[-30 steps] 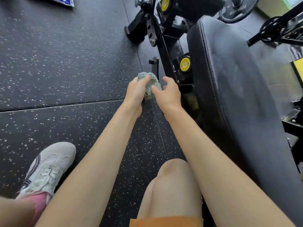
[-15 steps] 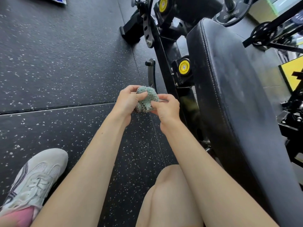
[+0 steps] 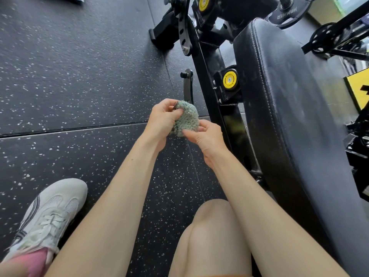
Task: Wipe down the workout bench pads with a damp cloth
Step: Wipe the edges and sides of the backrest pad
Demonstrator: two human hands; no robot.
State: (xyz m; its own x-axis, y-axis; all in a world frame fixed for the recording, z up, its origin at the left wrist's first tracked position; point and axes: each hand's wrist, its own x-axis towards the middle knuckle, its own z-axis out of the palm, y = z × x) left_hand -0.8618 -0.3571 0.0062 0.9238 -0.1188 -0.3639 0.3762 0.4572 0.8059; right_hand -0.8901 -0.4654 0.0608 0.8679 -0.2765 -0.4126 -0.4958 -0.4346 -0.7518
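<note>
Cloth (image 3: pixel 187 117) bunched, gripped w/ left hand (image 3: pixel 162 118) & right hand (image 3: pixel 207 134).

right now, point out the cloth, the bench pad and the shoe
cloth (image 3: pixel 187 118), head view, on its bunched green middle
bench pad (image 3: pixel 295 108), head view, on the flat black top surface
shoe (image 3: pixel 50 214), head view, on the laces

The black weight plate (image 3: pixel 287 15) reads "HAMMER" upside down; print ringing the yellow cap (image 3: pixel 230 79) is too small to read.
</note>
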